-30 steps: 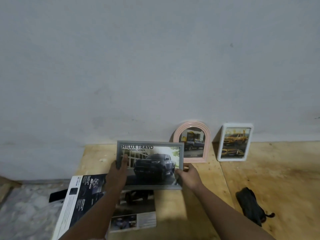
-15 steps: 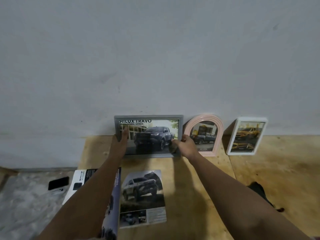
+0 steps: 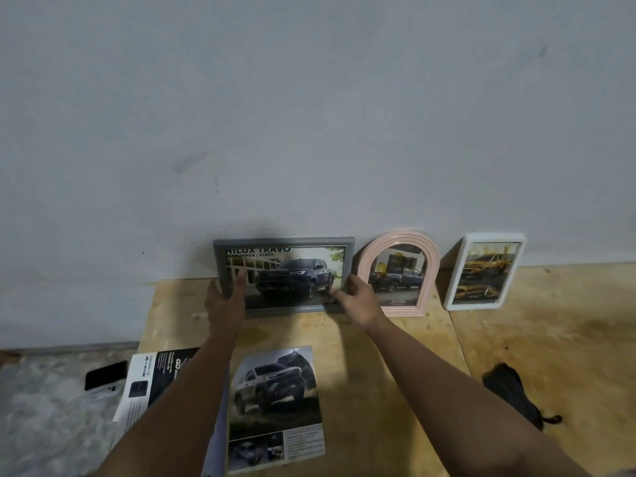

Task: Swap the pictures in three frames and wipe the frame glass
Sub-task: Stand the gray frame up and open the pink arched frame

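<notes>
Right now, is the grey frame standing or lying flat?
Standing: the grey frame is upright on the wooden board, at the wall.

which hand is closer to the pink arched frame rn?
Right. The right hand sits at the grey frame's right edge, right beside the pink arched frame; the left hand is at the grey frame's far, left edge.
</notes>
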Demonstrator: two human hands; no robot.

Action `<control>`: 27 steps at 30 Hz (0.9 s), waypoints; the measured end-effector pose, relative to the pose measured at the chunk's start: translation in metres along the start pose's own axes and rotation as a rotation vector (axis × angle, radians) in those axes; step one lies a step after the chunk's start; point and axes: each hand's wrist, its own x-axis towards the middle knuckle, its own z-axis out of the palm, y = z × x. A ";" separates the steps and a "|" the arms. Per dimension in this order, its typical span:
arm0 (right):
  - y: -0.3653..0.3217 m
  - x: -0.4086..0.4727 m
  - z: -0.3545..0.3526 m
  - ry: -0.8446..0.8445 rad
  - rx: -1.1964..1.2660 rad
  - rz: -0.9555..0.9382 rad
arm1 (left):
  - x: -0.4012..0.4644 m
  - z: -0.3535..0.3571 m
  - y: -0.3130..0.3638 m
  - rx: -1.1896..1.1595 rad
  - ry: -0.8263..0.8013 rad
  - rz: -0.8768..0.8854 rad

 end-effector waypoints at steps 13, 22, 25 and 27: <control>0.075 -0.018 -0.127 0.422 0.093 0.019 | -0.100 0.146 0.029 0.096 -0.413 0.244; 0.065 0.024 -0.176 0.288 0.195 0.046 | -0.116 0.209 0.041 0.082 -0.286 0.227; 0.069 0.035 -0.182 0.204 0.178 0.022 | -0.119 0.221 0.042 0.078 -0.247 0.218; 0.075 0.038 -0.185 0.215 0.146 -0.003 | -0.122 0.226 0.041 0.081 -0.205 0.229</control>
